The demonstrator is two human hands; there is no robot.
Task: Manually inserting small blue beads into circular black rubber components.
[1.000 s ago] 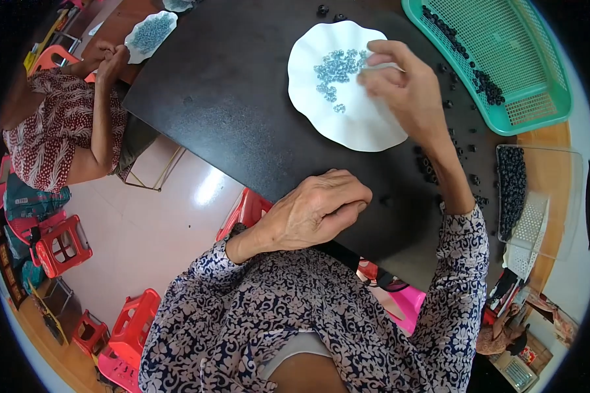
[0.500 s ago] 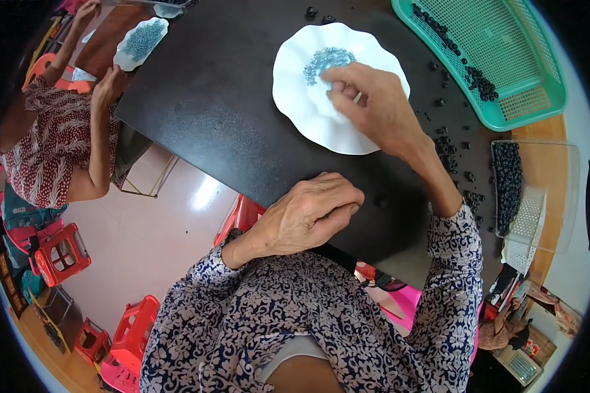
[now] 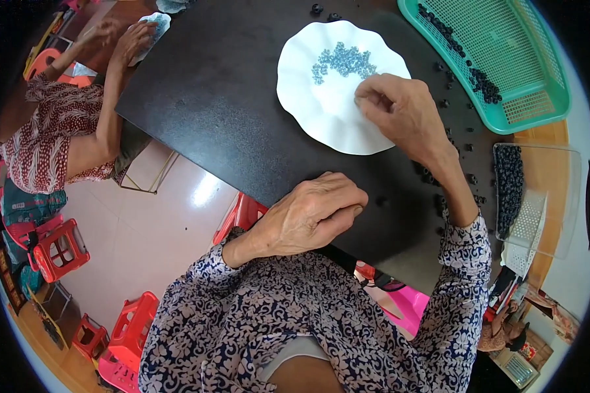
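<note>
A white plate with a wavy rim (image 3: 301,108) lies on the dark table, with a patch of small clear bluish pieces (image 3: 344,61) on its far half. Over the plate's right side is my right hand (image 3: 403,111), thumb and fingertips pinched together. Whatever may be between them is too small to make out. My left hand (image 3: 311,215) rests at the near table edge, fingers curled and thumb pressed against them. Its palm is hidden, so I cannot see what it holds, if anything.
Small dark beads (image 3: 444,103) lie scattered right of the plate. Beyond them stand a green mesh basket (image 3: 505,124) and a clear tray (image 3: 567,196) holding dark beads. At far left, another person's hand (image 3: 132,42) is over a second plate. Red stools (image 3: 62,252) stand on the floor.
My right hand has moved from the bluish pieces rightward toward the plate's edge. The pieces are now more spread out. My left hand stays put. The other person's hand has moved onto their plate.
</note>
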